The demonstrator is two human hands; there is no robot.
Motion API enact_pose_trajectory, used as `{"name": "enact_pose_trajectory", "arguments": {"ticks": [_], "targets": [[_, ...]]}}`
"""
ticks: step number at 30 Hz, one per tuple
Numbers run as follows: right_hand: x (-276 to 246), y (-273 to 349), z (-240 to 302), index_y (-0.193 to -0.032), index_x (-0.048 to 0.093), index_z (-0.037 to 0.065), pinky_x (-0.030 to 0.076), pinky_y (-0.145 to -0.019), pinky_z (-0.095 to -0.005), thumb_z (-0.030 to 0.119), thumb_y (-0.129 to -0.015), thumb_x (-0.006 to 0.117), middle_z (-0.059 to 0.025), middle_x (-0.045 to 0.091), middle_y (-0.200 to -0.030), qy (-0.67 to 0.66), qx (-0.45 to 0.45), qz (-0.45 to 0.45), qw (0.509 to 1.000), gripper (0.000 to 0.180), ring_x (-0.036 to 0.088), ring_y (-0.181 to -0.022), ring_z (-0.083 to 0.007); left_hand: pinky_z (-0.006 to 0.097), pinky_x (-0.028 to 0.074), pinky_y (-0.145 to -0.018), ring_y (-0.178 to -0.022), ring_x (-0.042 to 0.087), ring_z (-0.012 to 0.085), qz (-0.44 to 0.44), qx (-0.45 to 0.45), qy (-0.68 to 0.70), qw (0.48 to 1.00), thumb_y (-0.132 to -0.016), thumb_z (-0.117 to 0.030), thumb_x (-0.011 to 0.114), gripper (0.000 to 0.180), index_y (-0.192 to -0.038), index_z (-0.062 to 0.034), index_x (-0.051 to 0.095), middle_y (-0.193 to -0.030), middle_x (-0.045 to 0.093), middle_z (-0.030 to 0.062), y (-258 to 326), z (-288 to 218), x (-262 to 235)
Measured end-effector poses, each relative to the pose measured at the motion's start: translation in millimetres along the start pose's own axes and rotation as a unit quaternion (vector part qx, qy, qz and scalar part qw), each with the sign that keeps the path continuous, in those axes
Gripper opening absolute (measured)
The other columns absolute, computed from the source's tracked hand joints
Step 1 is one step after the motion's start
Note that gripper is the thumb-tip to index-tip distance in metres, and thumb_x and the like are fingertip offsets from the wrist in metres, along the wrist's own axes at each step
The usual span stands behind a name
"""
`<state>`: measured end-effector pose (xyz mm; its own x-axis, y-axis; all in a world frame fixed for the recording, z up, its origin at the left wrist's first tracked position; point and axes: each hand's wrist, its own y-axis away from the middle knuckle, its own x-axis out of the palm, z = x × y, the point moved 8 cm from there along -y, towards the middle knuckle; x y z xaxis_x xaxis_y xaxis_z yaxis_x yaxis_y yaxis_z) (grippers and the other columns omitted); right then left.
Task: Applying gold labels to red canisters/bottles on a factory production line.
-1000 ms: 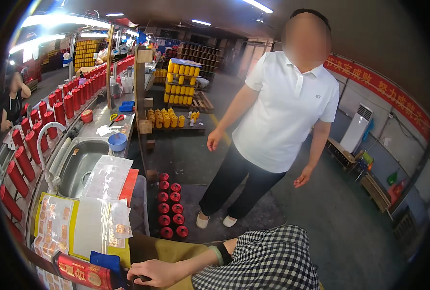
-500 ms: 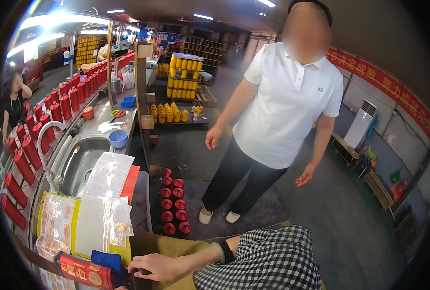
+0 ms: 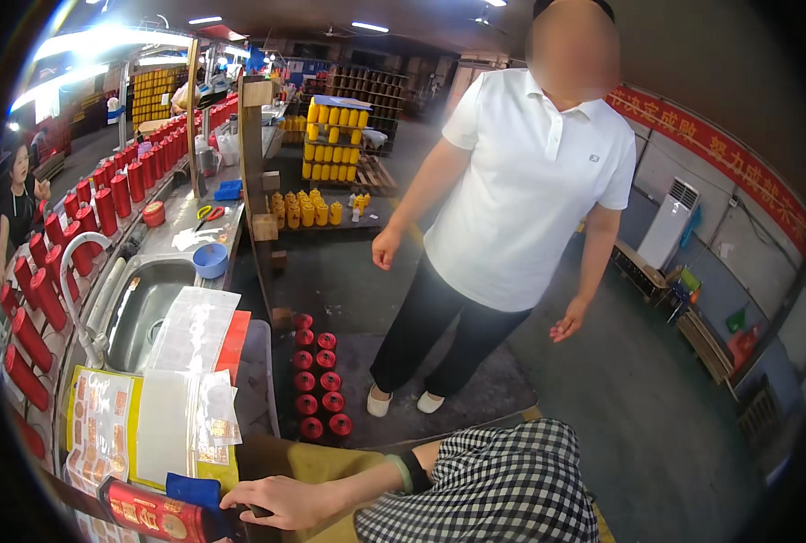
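A person in a checked sleeve is reaching one arm across the body toward a red cylindrical candle (image 3: 154, 518) lying on its side at the near edge of a steel workbench (image 3: 256, 362). The visible hand (image 3: 281, 500), read here as the right from the way the forearm is crossing in from that side, is resting with fingers curled loosely just beside the candle's right end, over a dark blue cloth (image 3: 195, 491) and a small dark object; whether it is actually grasping anything cannot be told. The left hand is not showing in the picture.

The candle's long axis is running left to right along the bench edge, slightly downward toward the right, so its nearer end is pointing at the hand, and the hand is sitting on that axis rather than above it.

Beyond the candle, clear plastic bags (image 3: 186, 362) are lying over yellow and red printed sheets (image 3: 100, 425), with the sink (image 3: 145, 312) farther back. Rows of upright red candles (image 3: 104, 204) are lining the bench's far left side. To the candle's right, more red candles (image 3: 317, 385) are standing on the floor, where another person in a white polo shirt (image 3: 520, 199) is standing with both hands hanging open.
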<state>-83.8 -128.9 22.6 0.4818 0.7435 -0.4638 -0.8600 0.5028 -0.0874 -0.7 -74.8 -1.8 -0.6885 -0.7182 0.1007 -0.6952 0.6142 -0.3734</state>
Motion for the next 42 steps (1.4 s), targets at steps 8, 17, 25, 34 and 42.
{"name": "enact_pose_trajectory", "arguments": {"ticks": [8, 17, 25, 34, 42], "targets": [[-22.1, 1.1, 24.5, -0.146, 0.045, 0.007, 0.051, -0.089, -0.0459, 0.009, -0.099, 0.057, -0.0183, 0.062, -0.122, 0.026, -0.082, -0.09, 0.992, 0.049, 0.063, -0.106, -0.0374, 0.031, 0.048, -0.08, -0.086, 0.058, 0.0197, 0.004, 0.009, -0.003, 1.0, -0.096, -0.012, 0.057, 0.015, -0.104, -0.0033, 0.047, -0.092, 0.055, 0.01, -1.0, 0.7, 4.8], [-31.4, 10.9, 35.1, -0.138, 0.055, 0.008, 0.055, -0.071, -0.0393, -0.001, -0.085, 0.06, -0.0151, 0.069, -0.105, 0.065, -0.175, -0.176, 0.967, 0.053, 0.069, -0.081, -0.0307, 0.031, 0.048, -0.079, -0.085, 0.058, 0.0194, 0.009, 0.01, 0.006, 1.0, -0.096, -0.012, 0.057, 0.014, -0.102, -0.0033, 0.047, -0.091, 0.055, 0.0098, -1.2, -1.2, 10.1], [-25.0, 9.6, 20.1, -0.128, 0.061, 0.005, 0.049, -0.063, -0.0334, 0.003, -0.09, 0.059, -0.0092, 0.063, -0.088, 0.045, -0.125, -0.145, 0.981, 0.038, 0.061, -0.07, -0.0222, 0.031, 0.048, -0.079, -0.085, 0.058, 0.0192, 0.0, 0.018, 0.003, 1.0, -0.096, -0.011, 0.057, 0.013, -0.101, -0.0034, 0.048, -0.09, 0.054, 0.0095, 0.3, -4.4, 4.1], [-14.0, 4.5, 6.2, -0.146, 0.044, 0.005, 0.05, -0.084, -0.0413, -0.004, -0.083, 0.057, -0.0124, 0.057, -0.106, 0.015, -0.099, -0.065, 0.993, 0.065, 0.06, -0.088, -0.028, 0.031, 0.048, -0.078, -0.084, 0.057, 0.019, -0.007, 0.021, -0.005, 1.0, -0.096, -0.011, 0.057, 0.012, -0.1, -0.0034, 0.048, -0.089, 0.054, 0.0093, -0.1, -2.8, 0.0], [-14.2, 0.1, -6.4, -0.146, 0.044, 0.006, 0.051, -0.084, -0.0407, -0.006, -0.082, 0.058, -0.0125, 0.059, -0.107, 0.023, -0.068, -0.051, 0.996, 0.066, 0.061, -0.089, -0.028, 0.03, 0.048, -0.078, -0.083, 0.057, 0.0188, -0.008, 0.028, -0.004, 1.0, -0.096, -0.011, 0.057, 0.012, -0.099, -0.0035, 0.049, -0.088, 0.054, 0.009, -2.3, -2.2, -1.6]]}}
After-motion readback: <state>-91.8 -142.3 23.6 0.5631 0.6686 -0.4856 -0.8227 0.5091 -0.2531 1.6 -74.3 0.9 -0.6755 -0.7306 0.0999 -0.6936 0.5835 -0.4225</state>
